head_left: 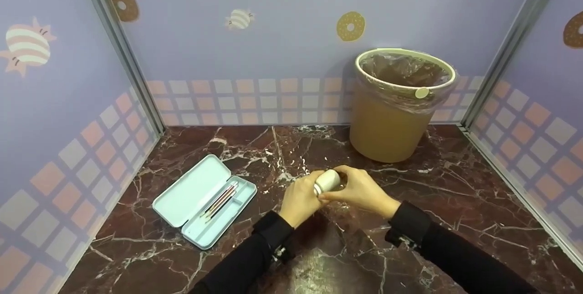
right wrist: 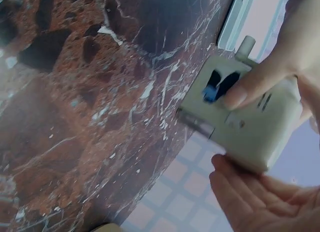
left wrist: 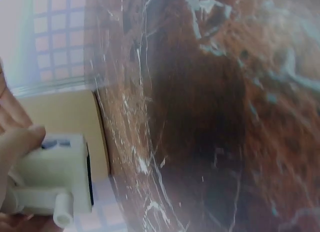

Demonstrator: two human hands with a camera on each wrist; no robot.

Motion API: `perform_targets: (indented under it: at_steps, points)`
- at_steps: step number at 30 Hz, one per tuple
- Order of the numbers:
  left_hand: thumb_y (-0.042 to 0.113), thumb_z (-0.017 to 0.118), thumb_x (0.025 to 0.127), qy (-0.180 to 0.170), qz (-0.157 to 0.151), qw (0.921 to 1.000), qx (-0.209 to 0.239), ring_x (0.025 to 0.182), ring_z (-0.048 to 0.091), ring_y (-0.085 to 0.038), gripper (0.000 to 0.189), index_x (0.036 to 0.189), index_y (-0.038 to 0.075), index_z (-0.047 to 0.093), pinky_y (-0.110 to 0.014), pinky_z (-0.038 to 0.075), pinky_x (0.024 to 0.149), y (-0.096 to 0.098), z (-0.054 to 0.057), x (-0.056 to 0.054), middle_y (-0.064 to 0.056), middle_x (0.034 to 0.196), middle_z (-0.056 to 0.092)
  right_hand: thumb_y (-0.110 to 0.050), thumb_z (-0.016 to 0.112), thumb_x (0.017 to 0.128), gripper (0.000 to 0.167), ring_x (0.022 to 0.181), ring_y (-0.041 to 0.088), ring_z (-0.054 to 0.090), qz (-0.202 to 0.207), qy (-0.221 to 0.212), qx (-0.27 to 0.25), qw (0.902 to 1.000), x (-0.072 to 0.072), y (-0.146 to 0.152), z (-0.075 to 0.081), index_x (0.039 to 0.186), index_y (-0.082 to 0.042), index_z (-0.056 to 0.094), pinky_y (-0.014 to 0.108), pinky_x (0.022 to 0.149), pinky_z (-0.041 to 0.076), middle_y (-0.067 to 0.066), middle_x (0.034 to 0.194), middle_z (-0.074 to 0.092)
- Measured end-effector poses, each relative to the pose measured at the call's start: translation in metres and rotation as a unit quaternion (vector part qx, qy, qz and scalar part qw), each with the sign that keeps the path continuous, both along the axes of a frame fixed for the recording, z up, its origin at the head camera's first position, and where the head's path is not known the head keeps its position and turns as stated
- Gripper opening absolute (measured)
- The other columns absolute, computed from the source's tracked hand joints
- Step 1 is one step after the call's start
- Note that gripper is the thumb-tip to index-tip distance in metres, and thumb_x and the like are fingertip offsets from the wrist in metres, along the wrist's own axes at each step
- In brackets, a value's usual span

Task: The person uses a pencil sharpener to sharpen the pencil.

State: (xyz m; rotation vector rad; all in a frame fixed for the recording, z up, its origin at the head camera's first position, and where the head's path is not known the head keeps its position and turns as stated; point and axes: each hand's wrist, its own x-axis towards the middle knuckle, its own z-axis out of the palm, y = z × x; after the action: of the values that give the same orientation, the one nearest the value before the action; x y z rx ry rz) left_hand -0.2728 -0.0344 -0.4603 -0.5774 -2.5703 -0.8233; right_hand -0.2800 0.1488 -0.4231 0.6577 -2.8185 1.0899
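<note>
A cream hand-crank pencil sharpener [head_left: 329, 181] is held up over the table between both hands. The left hand [head_left: 300, 197] grips one side of it; in the right wrist view its thumb [right wrist: 239, 95] lies on the face beside a dark blue mark. From the other side the right hand [head_left: 362, 192] holds it with thumb and fingers, partly covering it. The crank's knob [left wrist: 63, 216] sticks out from the body in the left wrist view. An open light-blue pencil case [head_left: 189, 193] lies left of the hands, with several pencils [head_left: 220, 202] in its tray.
Behind the hands on the right stands a yellowish bin [head_left: 387, 125] lined with a clear bag. Small pale flecks are scattered on the dark red marble table [head_left: 150, 257] past the hands. Patterned panels [head_left: 282, 34] enclose the back and sides.
</note>
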Motion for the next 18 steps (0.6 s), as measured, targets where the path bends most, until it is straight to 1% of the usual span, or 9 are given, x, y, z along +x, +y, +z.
perform_targets:
  at_steps: [3,6,8,11,14,16,18]
  points:
    - [0.024,0.089,0.075,-0.041,-0.033,0.9983,0.023,0.085,0.074,-0.026,0.057,0.126,0.009,0.068,-0.034,0.057,0.072,-0.007,0.002,-0.003,-0.011,0.104,0.078,-0.044,0.089,0.075,0.074,0.102,0.021,0.073,0.043,-0.004,0.009,0.9990,-0.004,0.009,-0.003,0.130,-0.002,0.063,0.041,0.090,0.059,0.012,0.117,0.076]
    - [0.028,0.091,0.074,-0.079,-0.072,0.9932,0.045,0.087,0.073,-0.022,0.060,0.126,0.009,0.068,-0.028,0.055,0.073,-0.013,0.004,-0.004,-0.010,0.108,0.078,-0.039,0.089,0.076,0.073,0.113,0.027,0.072,0.084,-0.015,0.019,0.9962,-0.009,0.018,-0.009,0.133,-0.001,0.062,0.047,0.097,0.058,0.014,0.126,0.073]
    - [0.028,0.092,0.073,-0.098,-0.101,0.9887,0.052,0.086,0.071,-0.020,0.061,0.126,0.009,0.068,-0.026,0.054,0.073,-0.017,0.005,-0.005,-0.010,0.108,0.078,-0.033,0.090,0.077,0.073,0.117,0.032,0.070,0.110,-0.036,0.010,0.9933,-0.013,0.024,-0.016,0.134,0.001,0.060,0.050,0.101,0.056,0.017,0.129,0.071]
    - [0.027,0.092,0.072,-0.122,-0.141,0.9812,0.049,0.088,0.070,-0.018,0.062,0.126,0.009,0.069,-0.023,0.054,0.076,-0.021,0.005,-0.006,-0.009,0.111,0.078,-0.024,0.089,0.077,0.073,0.121,0.037,0.068,0.143,-0.076,-0.008,0.9868,-0.017,0.032,-0.029,0.136,0.005,0.057,0.052,0.104,0.054,0.021,0.131,0.069]
    - [0.025,0.092,0.072,-0.134,-0.170,0.9756,0.037,0.089,0.070,-0.016,0.061,0.125,0.008,0.069,-0.023,0.054,0.079,-0.023,0.001,-0.007,-0.009,0.111,0.078,-0.018,0.089,0.077,0.070,0.119,0.038,0.068,0.161,-0.110,-0.021,0.9805,-0.018,0.035,-0.042,0.134,0.006,0.057,0.051,0.105,0.054,0.021,0.128,0.070]
    - [0.025,0.092,0.072,-0.145,-0.180,0.9724,0.032,0.088,0.069,-0.014,0.060,0.125,0.009,0.070,-0.021,0.054,0.079,-0.024,-0.002,-0.008,-0.008,0.110,0.078,-0.017,0.089,0.076,0.068,0.118,0.036,0.069,0.167,-0.121,-0.024,0.9782,-0.017,0.035,-0.050,0.133,0.005,0.059,0.047,0.105,0.055,0.020,0.127,0.071]
    - [0.024,0.092,0.072,-0.150,-0.187,0.9703,0.030,0.086,0.067,-0.012,0.059,0.124,0.009,0.070,-0.021,0.053,0.078,-0.025,-0.006,-0.008,-0.008,0.108,0.078,-0.018,0.089,0.076,0.065,0.116,0.032,0.070,0.168,-0.123,-0.027,0.9778,-0.016,0.034,-0.057,0.131,0.004,0.061,0.042,0.104,0.056,0.017,0.125,0.072]
